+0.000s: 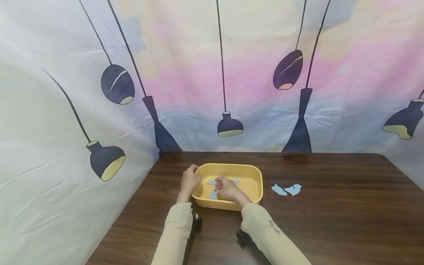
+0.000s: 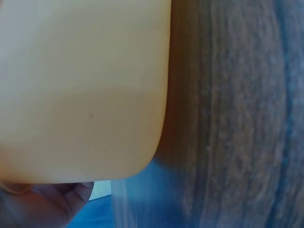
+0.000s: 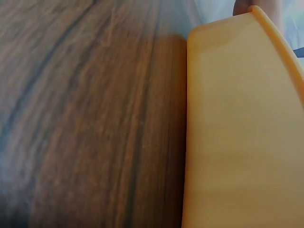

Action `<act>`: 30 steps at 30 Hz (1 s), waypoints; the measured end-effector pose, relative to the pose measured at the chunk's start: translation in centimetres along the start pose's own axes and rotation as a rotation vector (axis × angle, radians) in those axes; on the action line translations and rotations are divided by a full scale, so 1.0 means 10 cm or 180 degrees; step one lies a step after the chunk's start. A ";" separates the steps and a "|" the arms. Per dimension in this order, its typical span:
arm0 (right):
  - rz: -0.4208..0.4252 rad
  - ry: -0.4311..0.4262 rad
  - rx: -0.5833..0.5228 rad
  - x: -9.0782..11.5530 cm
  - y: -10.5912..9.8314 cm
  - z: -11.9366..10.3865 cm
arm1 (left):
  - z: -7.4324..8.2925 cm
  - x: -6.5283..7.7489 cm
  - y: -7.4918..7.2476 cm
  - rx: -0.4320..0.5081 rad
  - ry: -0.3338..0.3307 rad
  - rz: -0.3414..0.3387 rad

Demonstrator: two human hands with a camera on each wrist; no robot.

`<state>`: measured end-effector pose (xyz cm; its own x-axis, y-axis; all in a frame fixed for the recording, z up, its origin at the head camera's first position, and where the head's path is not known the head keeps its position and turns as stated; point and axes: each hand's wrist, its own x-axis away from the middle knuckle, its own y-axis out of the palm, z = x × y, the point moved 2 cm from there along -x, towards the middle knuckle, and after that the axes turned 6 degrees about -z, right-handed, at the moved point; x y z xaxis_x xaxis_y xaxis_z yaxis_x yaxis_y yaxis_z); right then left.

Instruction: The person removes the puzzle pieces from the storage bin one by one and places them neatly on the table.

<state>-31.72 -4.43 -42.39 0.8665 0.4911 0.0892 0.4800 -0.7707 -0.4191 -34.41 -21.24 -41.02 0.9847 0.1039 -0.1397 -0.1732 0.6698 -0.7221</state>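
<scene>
A yellow plastic basin (image 1: 255, 184) stands on the table with several light-blue torn paper pieces (image 1: 211, 182) lying inside it. My left hand (image 1: 190, 180) grips the basin's left end at the rim; in the left wrist view part of that hand (image 2: 59, 204) shows past the basin's corner. My right hand (image 1: 228, 188) is over the inside of the basin, fingers bent, close to a paper piece with a pinkish mark (image 1: 215, 190). Whether it pinches that piece is too small to make out. The right wrist view shows mostly the basin's outer wall (image 3: 237, 118).
Two more torn light-blue paper pieces (image 1: 293, 189) lie on the dark wooden table (image 1: 347, 206), right of the basin. Behind the table hangs a cloth backdrop (image 1: 258, 99) printed with lamps. Dark wrist devices (image 1: 243, 237) sit under both sleeves.
</scene>
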 end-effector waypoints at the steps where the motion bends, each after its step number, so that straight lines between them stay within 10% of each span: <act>1: -0.0033 -0.0005 -0.0041 -0.01 0.00 -0.01 | 0.00 -0.01 0.00 -0.0024 -0.0004 0.0004; 10: -0.0467 0.0078 -0.0455 -0.05 0.03 -0.03 | -0.02 -0.04 -0.02 -0.0061 0.0020 0.0033; 30: -0.0335 0.0172 -0.0807 -0.02 -0.01 -0.03 | -0.05 -0.02 0.00 -0.0042 0.0108 -0.0030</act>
<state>-31.87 -4.59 -42.12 0.8128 0.5568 0.1712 0.5809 -0.7969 -0.1660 -34.66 -21.60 -41.35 0.9852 0.0726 -0.1555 -0.1643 0.6608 -0.7324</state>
